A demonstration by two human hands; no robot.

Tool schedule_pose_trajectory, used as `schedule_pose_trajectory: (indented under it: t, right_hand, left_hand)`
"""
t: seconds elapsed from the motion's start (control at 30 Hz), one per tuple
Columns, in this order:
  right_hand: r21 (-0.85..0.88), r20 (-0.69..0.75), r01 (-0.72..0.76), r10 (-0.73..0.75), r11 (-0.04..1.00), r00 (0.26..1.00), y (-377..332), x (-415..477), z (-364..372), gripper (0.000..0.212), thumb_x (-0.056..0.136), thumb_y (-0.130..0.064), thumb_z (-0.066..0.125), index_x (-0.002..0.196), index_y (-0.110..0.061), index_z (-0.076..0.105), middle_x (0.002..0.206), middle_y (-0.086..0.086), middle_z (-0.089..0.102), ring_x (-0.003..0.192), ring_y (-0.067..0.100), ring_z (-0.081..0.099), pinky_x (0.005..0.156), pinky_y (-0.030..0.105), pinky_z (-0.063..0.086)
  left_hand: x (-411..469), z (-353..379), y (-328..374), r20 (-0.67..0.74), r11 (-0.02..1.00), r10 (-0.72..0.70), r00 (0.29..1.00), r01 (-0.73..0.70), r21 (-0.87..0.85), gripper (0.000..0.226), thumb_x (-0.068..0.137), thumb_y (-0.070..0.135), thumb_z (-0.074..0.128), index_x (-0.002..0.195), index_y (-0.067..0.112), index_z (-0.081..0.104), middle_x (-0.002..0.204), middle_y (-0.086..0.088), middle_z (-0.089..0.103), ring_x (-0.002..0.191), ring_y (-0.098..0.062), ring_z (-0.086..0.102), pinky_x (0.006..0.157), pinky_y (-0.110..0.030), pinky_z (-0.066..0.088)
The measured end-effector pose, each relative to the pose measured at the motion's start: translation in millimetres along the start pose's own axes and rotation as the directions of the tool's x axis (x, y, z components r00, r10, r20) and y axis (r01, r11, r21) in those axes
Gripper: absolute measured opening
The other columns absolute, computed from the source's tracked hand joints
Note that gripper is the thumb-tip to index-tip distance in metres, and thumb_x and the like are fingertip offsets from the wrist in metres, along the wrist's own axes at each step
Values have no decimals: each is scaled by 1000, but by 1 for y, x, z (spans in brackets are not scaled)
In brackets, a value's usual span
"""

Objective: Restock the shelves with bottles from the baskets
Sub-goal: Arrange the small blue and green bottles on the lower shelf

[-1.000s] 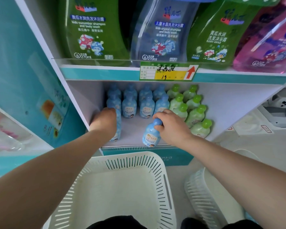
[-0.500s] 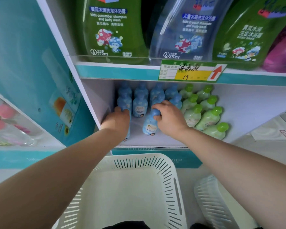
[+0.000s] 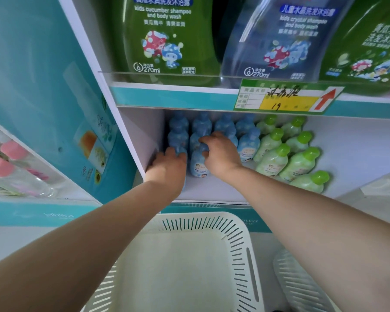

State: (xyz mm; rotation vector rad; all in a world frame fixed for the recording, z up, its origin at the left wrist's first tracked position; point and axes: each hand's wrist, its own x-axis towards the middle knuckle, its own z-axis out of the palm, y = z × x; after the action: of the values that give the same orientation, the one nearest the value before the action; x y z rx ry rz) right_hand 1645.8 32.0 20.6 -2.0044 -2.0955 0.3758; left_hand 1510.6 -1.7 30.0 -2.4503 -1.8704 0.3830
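Note:
Several small blue bottles stand in rows at the left of the lower shelf, with several green-capped bottles to their right. My left hand is wrapped round a blue bottle at the shelf's left wall; that bottle is mostly hidden under the hand. My right hand grips the top of another blue bottle standing upright on the shelf just beside the left hand. A white slotted basket sits below the shelf with no bottles visible in it.
Large green and blue 270 ml shampoo bottles fill the upper shelf behind a clear rail. A price tag hangs on its edge. A teal side panel stands at left. A second white basket lies at lower right.
Both hands have pushed their blue bottles deeper onto the shelf, toward the standing rows. The camera has moved closer to the shelf.

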Motion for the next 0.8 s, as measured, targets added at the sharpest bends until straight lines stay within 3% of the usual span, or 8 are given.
schedule_pose_trajectory:
  t: [0.47,0.67,0.8]
  right_hand:
    - [74,-11,18,-17,997,1000,5,8,3,37,91,-13,51,126,-19,57,126,10,52,116,30,51,88,31,43]
    - [107,13,25,-27,994,1000,6,-3,-7,44,87,-16,56,131,-18,49,125,13,51,112,33,53,88,36,47]
    - [117,3,55,-56,992,998,21,-25,-20,38,86,-14,57,124,-15,54,119,13,56,106,33,56,82,37,48]
  left_hand:
    - [1,-2,-1,25,999,23,999,-22,-26,46,87,8,48,132,12,38,129,-13,41,116,-31,46,105,-37,38]
    - [1,-13,1,3,999,24,1000,-24,45,38,90,16,51,127,16,43,126,-11,45,113,-30,49,100,-35,37]
    - [-2,-22,11,2,999,7,1000,-7,-34,36,90,14,56,124,16,46,127,-10,45,114,-28,50,90,-38,46]
